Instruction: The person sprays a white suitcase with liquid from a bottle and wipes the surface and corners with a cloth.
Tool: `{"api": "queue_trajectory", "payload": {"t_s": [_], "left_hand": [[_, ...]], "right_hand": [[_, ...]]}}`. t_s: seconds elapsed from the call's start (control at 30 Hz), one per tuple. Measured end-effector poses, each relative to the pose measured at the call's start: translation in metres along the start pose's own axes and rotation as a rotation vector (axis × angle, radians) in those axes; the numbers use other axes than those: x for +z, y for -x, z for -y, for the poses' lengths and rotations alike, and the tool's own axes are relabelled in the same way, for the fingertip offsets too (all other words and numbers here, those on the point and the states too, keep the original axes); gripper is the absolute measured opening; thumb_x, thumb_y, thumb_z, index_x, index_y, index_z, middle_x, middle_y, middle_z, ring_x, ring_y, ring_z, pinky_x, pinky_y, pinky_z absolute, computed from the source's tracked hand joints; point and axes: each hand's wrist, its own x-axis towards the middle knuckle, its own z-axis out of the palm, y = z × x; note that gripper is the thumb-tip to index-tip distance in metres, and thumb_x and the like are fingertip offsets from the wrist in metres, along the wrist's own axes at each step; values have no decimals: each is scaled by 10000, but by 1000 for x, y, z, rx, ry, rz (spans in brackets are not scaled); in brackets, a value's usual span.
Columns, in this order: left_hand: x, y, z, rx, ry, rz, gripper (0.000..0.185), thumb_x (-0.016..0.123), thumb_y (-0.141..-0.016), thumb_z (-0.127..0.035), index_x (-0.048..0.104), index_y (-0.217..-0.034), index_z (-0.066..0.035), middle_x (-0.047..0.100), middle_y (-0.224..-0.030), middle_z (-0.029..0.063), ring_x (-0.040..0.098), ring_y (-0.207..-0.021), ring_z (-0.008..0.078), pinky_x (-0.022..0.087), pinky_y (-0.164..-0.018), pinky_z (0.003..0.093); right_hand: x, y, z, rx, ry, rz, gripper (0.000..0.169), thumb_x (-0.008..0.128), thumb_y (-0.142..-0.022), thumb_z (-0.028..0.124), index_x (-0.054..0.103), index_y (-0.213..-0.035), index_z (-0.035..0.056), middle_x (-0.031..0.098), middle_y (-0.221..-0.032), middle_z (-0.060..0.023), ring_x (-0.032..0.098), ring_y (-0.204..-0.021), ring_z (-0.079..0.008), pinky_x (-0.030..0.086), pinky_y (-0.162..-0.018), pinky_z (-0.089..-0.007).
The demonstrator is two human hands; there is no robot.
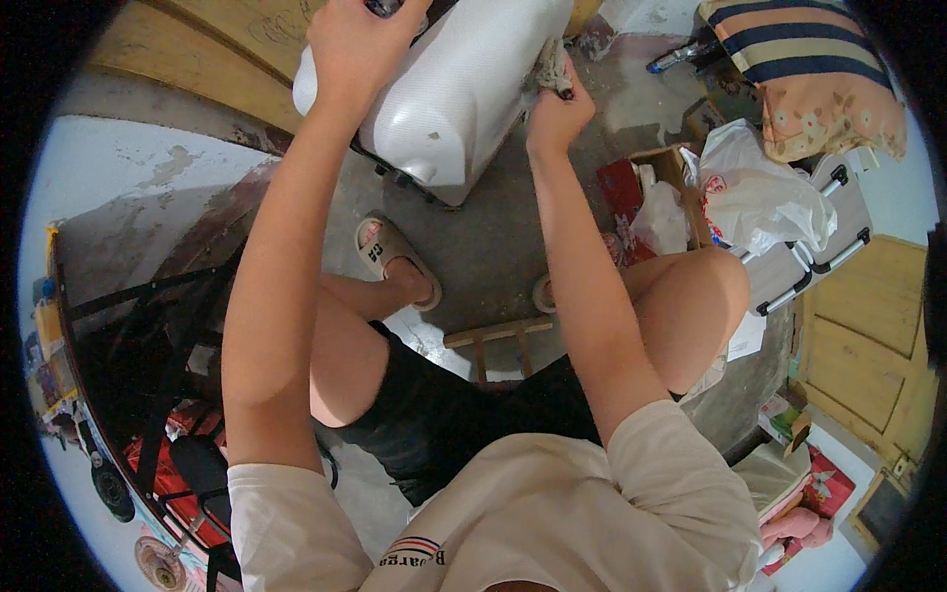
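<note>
A white hard-shell case [451, 96], apparently a suitcase, stands on the concrete floor in front of me. Its shell is finely textured, with a small mark near the lower corner and black fittings along the lower left edge. At the top edge of the picture, my left hand [359, 44] is against the case's left side. A dark, shiny part [385, 7] shows between its thumb and fingers, which are partly cut off. My right hand [562, 111] grips a crumpled grey cloth [553, 66] at the case's right side.
Yellow wooden panelling [214, 44] rises behind the case. To the right are a cardboard box [684, 177], a white plastic bag [762, 192] and a striped pillow [806, 66]. A black metal frame [148, 296] stands left. My slippered foot [396, 259] is near the case.
</note>
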Motion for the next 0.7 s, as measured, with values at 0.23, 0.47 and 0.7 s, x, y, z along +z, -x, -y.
{"api": "queue_trajectory", "payload": {"t_s": [0.23,0.47,0.7], "left_hand": [[4,1,0,-24,-6,9,288,767,-864,-249,606,-914,-15,619,-721,61,575,-663,139,475,-643,326],[4,1,-4,-28,-33,23,292,756,-875,-254,596,-899,-12,625,-691,70,597,-633,150,479,-624,334],[6,3,-6,-61,-10,14,294,752,-881,-249,593,-931,-7,646,-684,87,650,-627,187,500,-623,351]], "right_hand": [[7,-28,-15,-80,108,-109,498,599,-787,-122,702,-1261,-10,752,-1144,-154,711,-1017,-215,525,-934,-322],[10,-49,-27,2,184,-157,544,561,-752,-137,720,-1249,15,761,-1094,-143,708,-978,-195,531,-897,-315],[-16,-23,-25,89,186,44,432,640,-861,-76,697,-1283,-5,729,-1113,-85,646,-952,-132,502,-842,-279]]}}
